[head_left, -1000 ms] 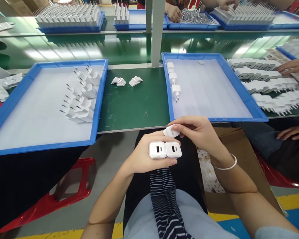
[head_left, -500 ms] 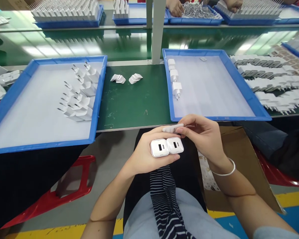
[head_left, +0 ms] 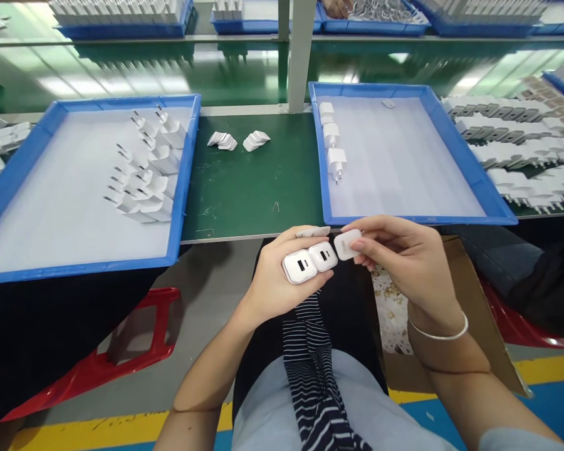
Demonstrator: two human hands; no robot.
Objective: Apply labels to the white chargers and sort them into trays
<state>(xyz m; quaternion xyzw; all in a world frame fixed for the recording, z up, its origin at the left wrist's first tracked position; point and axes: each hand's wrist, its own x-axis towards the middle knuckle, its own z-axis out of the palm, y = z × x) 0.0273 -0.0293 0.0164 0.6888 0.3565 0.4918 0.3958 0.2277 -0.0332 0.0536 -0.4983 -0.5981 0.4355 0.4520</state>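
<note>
My left hand (head_left: pixel 273 275) is closed around two white charger plugs (head_left: pixel 301 266) set side by side, their port faces turned up toward me. Along the top of its fingers lies a thin white piece (head_left: pixel 313 232). Between thumb and fingers, my right hand (head_left: pixel 399 254) pinches a flat white square cover (head_left: pixel 348 244), just right of the plugs. Whether the cover touches the nearer plug I cannot tell. Two small stacks of white covers (head_left: pixel 256 141) lie on the green table (head_left: pixel 249 194) beyond my hands.
A blue-rimmed tray (head_left: pixel 183 181) at left holds several chargers (head_left: pixel 155 169) with pins up. The right tray (head_left: pixel 418 219) has white chargers (head_left: pixel 331 134) along its left side. Rows of chargers (head_left: pixel 521 144) lie farther right. A cardboard box (head_left: pixel 470 313) stands below, right of my legs.
My right hand has drawn a cover away from the left hand's fingers, turning its flat side toward me. The left hand has tilted the two chargers slightly.
</note>
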